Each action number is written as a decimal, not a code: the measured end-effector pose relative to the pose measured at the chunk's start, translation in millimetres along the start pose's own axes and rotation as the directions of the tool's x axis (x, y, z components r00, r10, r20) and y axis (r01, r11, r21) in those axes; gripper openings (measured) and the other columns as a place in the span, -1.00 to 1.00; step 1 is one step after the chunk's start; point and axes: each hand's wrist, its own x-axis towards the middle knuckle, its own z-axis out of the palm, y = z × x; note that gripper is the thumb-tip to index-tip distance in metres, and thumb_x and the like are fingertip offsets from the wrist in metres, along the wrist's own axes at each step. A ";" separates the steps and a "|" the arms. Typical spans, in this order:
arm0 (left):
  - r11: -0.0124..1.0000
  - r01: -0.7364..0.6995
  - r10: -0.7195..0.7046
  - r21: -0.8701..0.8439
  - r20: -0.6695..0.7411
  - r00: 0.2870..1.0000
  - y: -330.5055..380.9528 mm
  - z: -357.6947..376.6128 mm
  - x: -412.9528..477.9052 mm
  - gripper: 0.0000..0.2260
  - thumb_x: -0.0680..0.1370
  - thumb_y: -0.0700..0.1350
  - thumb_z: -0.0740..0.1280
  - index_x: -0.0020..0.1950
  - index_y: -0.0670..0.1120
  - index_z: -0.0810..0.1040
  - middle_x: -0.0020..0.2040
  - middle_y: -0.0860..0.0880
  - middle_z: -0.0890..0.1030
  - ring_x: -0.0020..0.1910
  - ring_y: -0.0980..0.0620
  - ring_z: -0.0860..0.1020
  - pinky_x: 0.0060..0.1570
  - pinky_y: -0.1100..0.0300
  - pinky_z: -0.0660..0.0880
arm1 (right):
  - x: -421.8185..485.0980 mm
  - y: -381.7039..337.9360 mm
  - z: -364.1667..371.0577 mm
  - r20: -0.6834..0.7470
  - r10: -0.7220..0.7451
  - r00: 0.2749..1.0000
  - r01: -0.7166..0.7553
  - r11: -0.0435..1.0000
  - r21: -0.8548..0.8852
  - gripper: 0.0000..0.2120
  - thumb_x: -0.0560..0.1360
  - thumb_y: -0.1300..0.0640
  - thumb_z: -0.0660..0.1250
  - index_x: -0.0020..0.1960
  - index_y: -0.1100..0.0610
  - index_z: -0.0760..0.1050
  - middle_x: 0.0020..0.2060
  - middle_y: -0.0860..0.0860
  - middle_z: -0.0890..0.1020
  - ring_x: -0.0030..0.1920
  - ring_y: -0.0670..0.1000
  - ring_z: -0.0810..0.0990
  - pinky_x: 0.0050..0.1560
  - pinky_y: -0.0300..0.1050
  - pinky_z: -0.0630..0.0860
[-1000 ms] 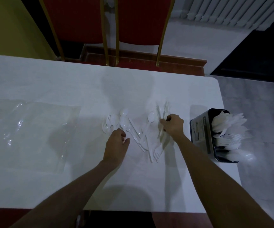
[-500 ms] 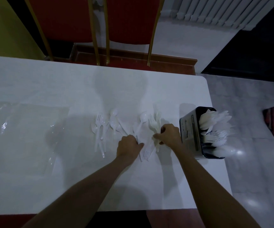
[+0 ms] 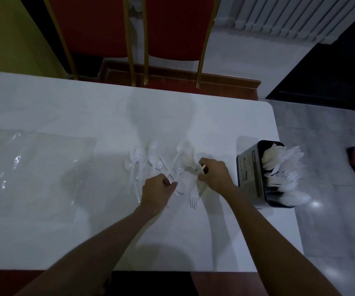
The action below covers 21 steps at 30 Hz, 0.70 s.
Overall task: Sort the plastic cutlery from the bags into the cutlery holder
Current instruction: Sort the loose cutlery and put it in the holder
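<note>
Loosely, right hand (image 3: 215, 174) gripping spoons (image 3: 188, 159), bowls pointing away

I see two bare forearms coming in from the bottom edge, no sleeves on either as far up as the view reaches. The left hand (image 3: 156, 192) and right hand (image 3: 216, 175) carry no gloves, rings, watch or bands that I can make out. The dim light hides finer detail.
</note>
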 end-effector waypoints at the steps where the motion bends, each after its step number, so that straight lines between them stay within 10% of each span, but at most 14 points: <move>1: 1.000 -0.015 0.015 -0.015 -0.013 1.000 -2.2 -1.2 -0.4 -0.78 0.48 0.02 0.39 -0.21 -0.12 0.56 -0.33 0.00 0.59 -0.29 0.06 0.56 -0.22 0.21 0.44 | 0.4 -0.4 -0.6 0.040 -0.087 0.995 0.089 0.995 -0.049 -0.83 0.41 0.30 0.41 0.00 0.18 0.58 -0.12 0.11 0.65 -0.15 0.04 0.58 -0.10 -0.08 0.54; 13: 0.999 0.041 -0.046 -0.021 -0.374 0.926 -50.9 -36.6 12.4 -0.84 0.52 -0.12 0.36 -0.02 -0.19 0.48 -0.07 -0.15 0.50 -0.13 -0.11 0.50 -0.12 0.07 0.41 | 5.6 4.1 5.9 0.194 -0.213 0.958 0.270 0.898 -0.347 -0.78 0.44 0.30 0.37 0.08 0.18 0.59 -0.05 0.13 0.54 -0.01 0.13 0.53 -0.08 -0.06 0.47; 21: 0.985 0.171 -0.169 -0.018 -0.272 0.947 -63.6 -49.4 24.1 -0.83 0.49 -0.11 0.40 -0.10 -0.23 0.62 -0.13 -0.19 0.62 -0.11 -0.17 0.59 -0.14 0.11 0.44 | 9.3 -0.1 -3.7 -0.051 0.066 0.997 -0.055 0.980 0.191 -0.70 0.40 0.11 0.50 -0.15 0.33 0.50 -0.24 0.14 0.50 -0.29 0.06 0.51 -0.33 -0.14 0.56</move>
